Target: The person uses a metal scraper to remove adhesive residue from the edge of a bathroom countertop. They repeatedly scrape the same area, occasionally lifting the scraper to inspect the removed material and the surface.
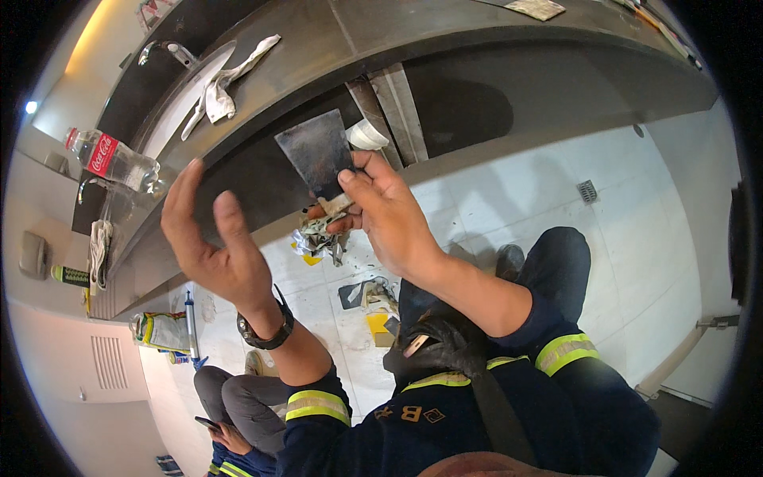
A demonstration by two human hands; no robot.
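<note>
My right hand [389, 211] is closed around the light-coloured handle end of a scraper. The scraper's wide, flat dark blade [312, 149] points up and away toward the counter front. My thumb presses on the lower corner of the blade, and my other fingers curl behind it. To the left, my left hand [211, 242] is raised with thumb and fingers apart, holding nothing; it is clear of the scraper. A dark watch [266, 322] sits on that wrist. Just below the scraper, a crumpled foil-like scrap [322, 238] shows, partly hidden by my right fingers.
A dark counter [493, 36] curves across the front, bearing a white cloth [222, 83] beside a sink with a faucet [176, 53]. A plastic bottle [115, 163] stands left. Below are a caulking gun [191, 326], floor scraps [373, 294], a drain [586, 191] and a seated person holding a phone [208, 424].
</note>
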